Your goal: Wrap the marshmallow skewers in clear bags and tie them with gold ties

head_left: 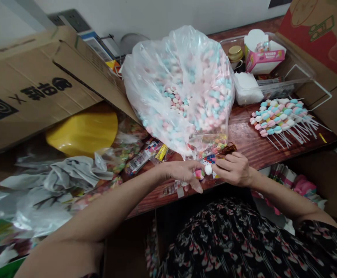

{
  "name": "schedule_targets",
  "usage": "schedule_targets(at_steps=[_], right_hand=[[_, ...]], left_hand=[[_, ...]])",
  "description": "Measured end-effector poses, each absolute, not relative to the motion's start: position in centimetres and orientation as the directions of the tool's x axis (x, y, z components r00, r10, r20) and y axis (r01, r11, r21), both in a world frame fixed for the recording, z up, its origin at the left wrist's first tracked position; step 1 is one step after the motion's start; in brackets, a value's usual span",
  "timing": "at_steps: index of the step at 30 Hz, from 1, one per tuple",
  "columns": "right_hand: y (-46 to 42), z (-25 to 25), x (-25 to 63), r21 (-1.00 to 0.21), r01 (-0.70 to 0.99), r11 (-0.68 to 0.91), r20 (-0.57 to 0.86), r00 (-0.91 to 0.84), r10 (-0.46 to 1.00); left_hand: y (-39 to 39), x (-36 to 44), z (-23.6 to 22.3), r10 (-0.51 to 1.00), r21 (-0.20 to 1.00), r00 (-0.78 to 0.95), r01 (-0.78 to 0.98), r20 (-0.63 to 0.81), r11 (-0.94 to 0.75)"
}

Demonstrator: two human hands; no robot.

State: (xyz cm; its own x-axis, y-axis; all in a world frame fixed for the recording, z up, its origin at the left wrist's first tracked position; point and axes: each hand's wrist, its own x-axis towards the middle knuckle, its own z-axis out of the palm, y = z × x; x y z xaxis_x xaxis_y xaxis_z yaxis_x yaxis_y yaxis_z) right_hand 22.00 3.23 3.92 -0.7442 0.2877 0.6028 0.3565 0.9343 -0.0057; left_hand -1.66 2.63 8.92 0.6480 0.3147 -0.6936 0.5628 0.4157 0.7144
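Two hands meet over a small white candy ball (208, 170) at the table's front edge. The fingers of the right hand (235, 168) curl inward beside it, though whether they grip it cannot be told. The left hand (180, 173) reaches in with its fingers extended and slightly parted, just above a pink candy piece (199, 174); its hold is also unclear. Both hands lie just in front of a large clear plastic bag (180, 88) filled with pastel pink and blue candies, which rests on a reddish-brown wooden table (252, 148). To the right of the bag lie rows of candy sticks (278, 117). Behind it and to the right sits a clear plastic tub (297, 73) holding a pink-and-white paper box (264, 54). To the left of the bag are loose candy packets (141, 158), a yellow plastic object (83, 133) and a cardboard box (41, 77).
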Motion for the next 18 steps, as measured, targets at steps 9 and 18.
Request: schedule_targets(at_steps=[9,18], right_hand=[[0.3,3.3,19.2,-0.149,0.404,0.902,0.562,-0.716,0.414],[1.3,2.1,18.4,-0.390,0.318,0.864,0.536,-0.685,0.493]], left_hand=[[3.6,-0.7,7.2,0.412,0.816,0.706,0.531,-0.576,0.231],[4.0,-0.5,7.6,0.633,0.839,0.649,0.544,-0.422,0.002]])
